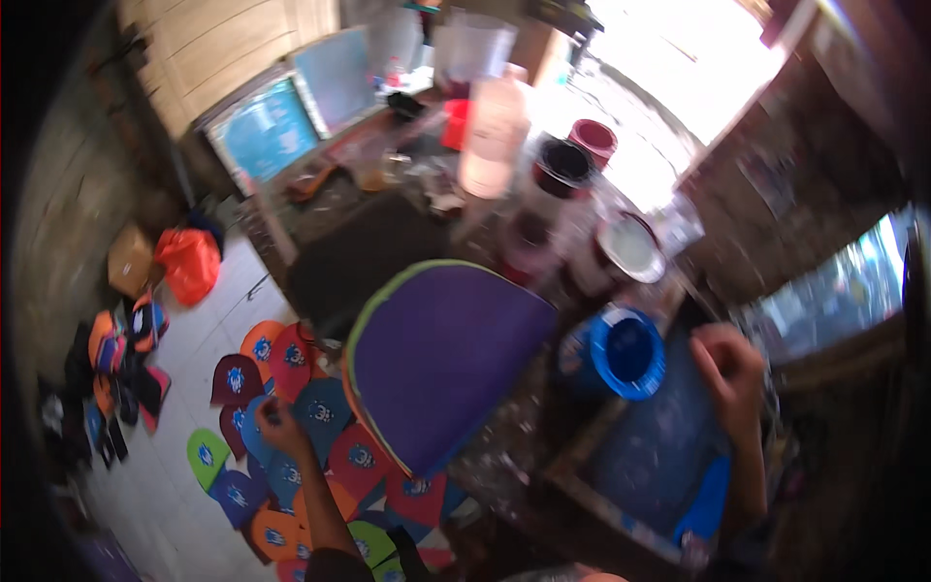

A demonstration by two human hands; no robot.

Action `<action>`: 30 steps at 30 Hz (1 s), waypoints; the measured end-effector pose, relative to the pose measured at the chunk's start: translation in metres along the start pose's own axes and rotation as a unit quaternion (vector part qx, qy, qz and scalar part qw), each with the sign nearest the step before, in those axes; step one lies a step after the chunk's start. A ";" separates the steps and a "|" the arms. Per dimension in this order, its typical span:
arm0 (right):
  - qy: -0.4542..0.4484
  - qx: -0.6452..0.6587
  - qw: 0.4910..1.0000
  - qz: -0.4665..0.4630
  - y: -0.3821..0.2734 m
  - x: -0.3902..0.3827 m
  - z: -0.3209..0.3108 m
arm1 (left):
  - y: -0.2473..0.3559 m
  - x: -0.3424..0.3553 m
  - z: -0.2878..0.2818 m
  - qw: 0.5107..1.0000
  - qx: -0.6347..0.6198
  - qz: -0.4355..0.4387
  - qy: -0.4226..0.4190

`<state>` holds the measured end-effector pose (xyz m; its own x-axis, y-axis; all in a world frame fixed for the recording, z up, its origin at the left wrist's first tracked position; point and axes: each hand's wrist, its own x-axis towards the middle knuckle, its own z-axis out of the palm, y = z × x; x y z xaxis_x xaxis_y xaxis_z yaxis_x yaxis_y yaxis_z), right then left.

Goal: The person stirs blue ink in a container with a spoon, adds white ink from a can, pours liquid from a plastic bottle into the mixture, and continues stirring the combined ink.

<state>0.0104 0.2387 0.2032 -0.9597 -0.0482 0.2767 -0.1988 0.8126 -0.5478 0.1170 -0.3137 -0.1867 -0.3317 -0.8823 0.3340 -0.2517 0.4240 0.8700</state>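
My left hand (281,429) reaches out over several printed cap-shaped pieces spread on the floor, close to a blue piece (256,436). Its fingers are bent and blurred, and whether they touch that piece is unclear. To the right, my right hand (729,369) is loosely closed with nothing visible in it. It hovers above the edge of a framed printing screen (645,451). A blue spatula-like tool (705,500) lies on the screen beside my right forearm. A stack of plain pieces, purple on top (446,359), rests on the table between my hands.
A blue paint tub (628,354) stands beside the screen, with more open paint pots (562,167) behind it. A pinkish bottle (493,136) stands farther back. Framed screens (264,131) lean at the far left. An orange bag (187,264) sits on the floor.
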 end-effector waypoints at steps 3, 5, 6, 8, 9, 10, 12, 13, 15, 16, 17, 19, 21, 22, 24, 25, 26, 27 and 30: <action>-0.038 0.051 0.995 -0.076 -0.023 0.050 0.044 | 0.144 -0.014 -0.106 0.982 -0.120 0.145 0.003; -0.117 0.076 0.990 -0.031 -0.012 0.048 0.044 | 0.214 -0.062 -0.100 0.950 -0.179 0.215 -0.140; -0.105 0.059 0.992 -0.041 -0.006 0.043 0.042 | 0.262 -0.092 -0.082 0.913 -0.265 0.209 -0.231; -0.099 0.052 0.992 -0.054 0.009 0.039 0.050 | 0.332 -0.127 -0.057 0.875 -0.149 0.255 -0.383; -0.077 0.041 0.994 -0.072 0.013 0.040 0.052 | 0.353 -0.145 -0.036 0.867 -0.146 0.247 -0.408; -0.056 0.025 0.995 -0.082 0.021 0.039 0.052 | 0.365 -0.163 -0.012 0.855 -0.147 0.235 -0.439; -0.060 0.046 0.992 -0.103 0.019 0.052 0.064 | 0.379 -0.166 0.018 0.856 -0.137 0.263 -0.424; -0.068 0.054 0.990 -0.112 0.017 0.054 0.068 | 0.381 -0.170 0.028 0.851 -0.134 0.281 -0.422; -0.048 0.091 0.986 -0.134 0.009 0.055 0.078 | 0.373 -0.174 0.044 0.857 -0.138 0.253 -0.427; -0.038 0.105 0.977 -0.182 0.008 0.055 0.079 | 0.373 -0.178 0.051 0.858 -0.152 0.222 -0.438; -0.028 0.119 0.966 -0.229 0.006 0.054 0.078 | 0.372 -0.184 0.055 0.859 -0.149 0.223 -0.436; -0.132 0.117 0.955 -0.238 0.004 0.045 0.068 | 0.372 -0.192 0.063 0.863 -0.177 0.187 -0.434; -0.161 0.108 0.937 -0.291 -0.002 0.048 0.058 | 0.372 -0.189 0.073 0.857 -0.195 0.204 -0.431; -0.162 0.108 0.938 -0.287 -0.002 0.050 0.055 | 0.372 -0.190 0.075 0.850 -0.212 0.212 -0.433; -0.202 0.030 0.926 -0.317 -0.002 0.057 0.051 | 0.371 -0.192 0.076 0.850 -0.211 0.205 -0.436; -0.203 0.028 0.927 -0.314 -0.003 0.061 0.048 | 0.373 -0.193 0.077 0.852 -0.215 0.199 -0.434; -0.211 0.049 0.923 -0.317 -0.003 0.064 0.047 | 0.372 -0.192 0.079 0.851 -0.215 0.198 -0.436; -0.218 0.070 0.919 -0.320 -0.004 0.068 0.046 | 0.371 -0.190 0.080 0.851 -0.214 0.212 -0.430; -0.253 0.133 0.920 -0.267 -0.009 0.072 0.045 | 0.365 -0.192 0.085 0.850 -0.212 0.229 -0.425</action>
<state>-0.0658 0.2018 0.1921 -0.6665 -0.7194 0.1958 -0.6465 0.4268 -0.6324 0.0120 0.0275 0.0357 -0.8886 -0.1027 0.4470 0.3712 0.4114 0.8324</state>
